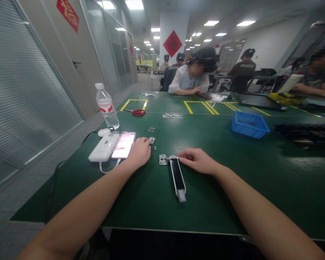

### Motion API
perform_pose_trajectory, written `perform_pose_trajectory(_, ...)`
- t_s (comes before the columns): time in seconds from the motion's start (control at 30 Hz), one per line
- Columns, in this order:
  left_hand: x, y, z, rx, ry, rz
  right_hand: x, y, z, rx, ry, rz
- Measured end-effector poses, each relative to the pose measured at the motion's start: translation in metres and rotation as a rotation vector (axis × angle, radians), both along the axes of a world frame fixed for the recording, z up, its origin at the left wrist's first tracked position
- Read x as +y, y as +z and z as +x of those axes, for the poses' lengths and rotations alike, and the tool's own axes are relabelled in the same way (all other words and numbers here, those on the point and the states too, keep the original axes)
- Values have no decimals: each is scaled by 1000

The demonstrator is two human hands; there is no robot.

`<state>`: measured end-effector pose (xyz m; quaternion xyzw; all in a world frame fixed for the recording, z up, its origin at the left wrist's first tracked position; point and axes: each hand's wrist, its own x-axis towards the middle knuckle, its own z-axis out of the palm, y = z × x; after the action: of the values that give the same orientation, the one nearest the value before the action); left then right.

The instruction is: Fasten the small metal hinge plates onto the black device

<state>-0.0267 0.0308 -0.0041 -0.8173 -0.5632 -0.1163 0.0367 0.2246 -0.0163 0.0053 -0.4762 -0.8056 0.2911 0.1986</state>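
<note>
My left hand (140, 151) rests on the green table beside a phone, its fingers closed at the edge of a small metal plate with holes (152, 140). My right hand (197, 160) has its thumb and fingers together at the end of a thin metal rod (176, 157). That rod crosses the top of a long white-framed piece with a dark face (178, 174), which lies on the table with a pale tab at its near end. A metal hinge plate (163, 159) sits at the rod's left end. Small metal pieces (155, 148) lie between the hands.
Left are a phone (126, 144), a white power bank (100, 147) and a water bottle (107, 108). Red-handled scissors (138, 112) and small strips (172, 116) lie farther back. A blue bin (249, 124) stands right. A person (191, 77) leans on the far edge.
</note>
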Motion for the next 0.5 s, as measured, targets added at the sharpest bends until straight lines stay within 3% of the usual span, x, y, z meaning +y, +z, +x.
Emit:
perform_pose_trajectory(0.13, -3, 3, 0, -84, -74, 48, 1, -1, 0, 33, -22, 0)
perform_pose_trajectory(0.3, -10, 7, 6, -331, -136, 42, 3, -5, 0, 112, -90, 11)
perform_pose_trajectory(0.5, -34, 15, 26, -520, -297, 1, 0, 0, -7, 332, -145, -40)
